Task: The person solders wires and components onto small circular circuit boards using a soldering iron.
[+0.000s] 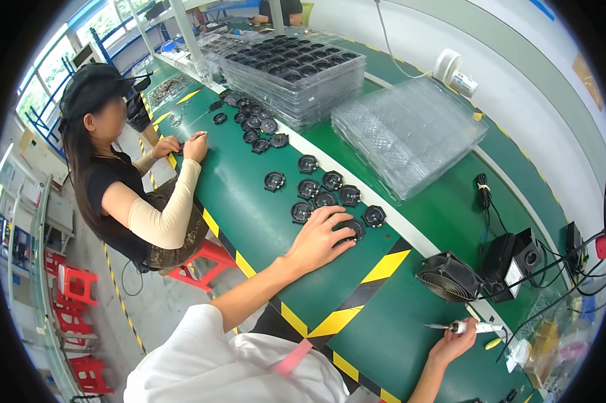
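Nearest the camera, white shirt (182, 356); beyond it, left hand (319, 236) over the green worktop (249, 201), fingers slightly spread against a black case (358, 230), partly covering it; impossible to tell whether gripping it. Well off to the right, right hand (452, 345) with fingers pinching a white tool (487, 327), long axis roughly sideways, thin tip toward the left. From that tip, case farther away and leftward, so nearer the left hand. Other cases (308, 189) just beyond.

A loose white top (178, 363), its short sleeve (205, 326) leaving the arm (257, 291) bare to the left hand (318, 243), has a pink strip (293, 357) in front; legwear (276, 328), barely seen, looks black.
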{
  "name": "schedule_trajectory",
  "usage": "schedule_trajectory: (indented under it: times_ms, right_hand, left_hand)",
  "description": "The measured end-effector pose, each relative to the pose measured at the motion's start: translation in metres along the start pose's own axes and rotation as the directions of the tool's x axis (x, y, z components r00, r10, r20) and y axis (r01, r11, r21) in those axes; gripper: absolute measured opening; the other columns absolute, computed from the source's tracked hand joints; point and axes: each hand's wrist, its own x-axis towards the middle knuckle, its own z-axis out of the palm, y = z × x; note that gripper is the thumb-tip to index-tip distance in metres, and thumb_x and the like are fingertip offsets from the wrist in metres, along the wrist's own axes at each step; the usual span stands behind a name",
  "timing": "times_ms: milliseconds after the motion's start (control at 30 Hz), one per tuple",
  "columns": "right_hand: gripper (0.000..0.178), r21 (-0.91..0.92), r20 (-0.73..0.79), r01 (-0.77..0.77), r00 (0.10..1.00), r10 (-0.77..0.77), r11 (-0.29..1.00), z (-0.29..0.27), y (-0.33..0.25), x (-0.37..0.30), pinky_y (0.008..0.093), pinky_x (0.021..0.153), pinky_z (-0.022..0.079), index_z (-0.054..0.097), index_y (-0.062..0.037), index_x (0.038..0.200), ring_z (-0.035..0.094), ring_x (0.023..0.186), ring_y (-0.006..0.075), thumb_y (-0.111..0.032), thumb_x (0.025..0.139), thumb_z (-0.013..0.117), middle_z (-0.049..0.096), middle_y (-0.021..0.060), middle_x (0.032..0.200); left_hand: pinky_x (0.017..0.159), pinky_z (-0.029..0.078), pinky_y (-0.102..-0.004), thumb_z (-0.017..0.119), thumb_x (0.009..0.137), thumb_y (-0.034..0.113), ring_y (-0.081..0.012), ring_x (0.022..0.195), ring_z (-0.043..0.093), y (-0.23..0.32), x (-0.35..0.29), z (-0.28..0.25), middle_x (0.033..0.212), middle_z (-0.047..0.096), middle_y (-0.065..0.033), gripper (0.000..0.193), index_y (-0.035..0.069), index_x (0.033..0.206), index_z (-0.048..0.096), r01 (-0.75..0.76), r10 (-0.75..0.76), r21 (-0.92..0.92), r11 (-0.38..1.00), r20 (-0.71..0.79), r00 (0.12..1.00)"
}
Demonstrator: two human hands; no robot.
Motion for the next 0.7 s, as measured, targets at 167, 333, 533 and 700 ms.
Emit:
schedule_trajectory:
  times_ms: [167, 333, 533, 700]
  right_hand:
    - [0.017, 0.025, 0.080, -0.050, 0.996, 0.048, 0.998, -0.007, 0.004, 0.002, 0.0180, 0.038, 0.022, 0.050, -0.0059, 0.087, 0.038, 0.050, 0.0027, -0.022, 0.089, 0.054, 0.045, -0.0010, 0.068]
    - [0.021, 0.033, 0.023, -0.026, 0.999, 0.025, 0.999, 0.000, 0.005, 0.003, 0.0203, 0.037, 0.019, 0.049, -0.0059, 0.082, 0.029, 0.042, 0.0034, -0.024, 0.092, 0.051, 0.041, -0.0022, 0.058]
    - [0.018, 0.177, 0.045, -0.167, 0.986, 0.162, 0.970, -0.009, -0.002, 0.009, 0.0211, 0.040, 0.022, 0.049, -0.0080, 0.082, 0.032, 0.045, 0.0056, -0.023, 0.091, 0.051, 0.040, -0.0023, 0.058]
    - [0.016, 0.261, 0.144, -0.219, 0.972, 0.186, 0.940, 0.001, -0.006, 0.008, 0.0199, 0.041, 0.027, 0.050, -0.0072, 0.085, 0.036, 0.049, 0.0064, -0.022, 0.090, 0.053, 0.045, -0.0013, 0.066]
  left_hand:
    - [0.089, 0.041, -0.0388, 0.072, 0.074, 0.020, -0.0257, 0.107, 0.050, 0.004, -0.002, -0.003, 0.113, 0.059, -0.0040, 0.015, 0.011, 0.086, 0.068, -0.020, 0.020, 0.005, 1.000, 0.022, 1.000]
    - [0.087, 0.041, -0.0375, 0.073, 0.072, 0.018, -0.0252, 0.104, 0.051, 0.002, -0.002, 0.001, 0.114, 0.060, -0.0023, 0.016, 0.012, 0.086, 0.069, -0.035, 0.038, -0.045, 0.998, 0.056, 0.998]
    - [0.086, 0.042, -0.0374, 0.075, 0.071, 0.020, -0.0242, 0.102, 0.051, 0.029, 0.000, 0.018, 0.115, 0.060, -0.0004, 0.018, 0.013, 0.086, 0.069, -0.089, 0.134, -0.234, 0.968, 0.188, 0.973]
    - [0.088, 0.042, -0.0362, 0.072, 0.073, 0.024, -0.0218, 0.103, 0.052, 0.076, -0.014, 0.033, 0.118, 0.057, -0.0026, 0.020, 0.013, 0.088, 0.066, -0.311, 0.434, -0.418, 0.854, 0.241, 0.868]
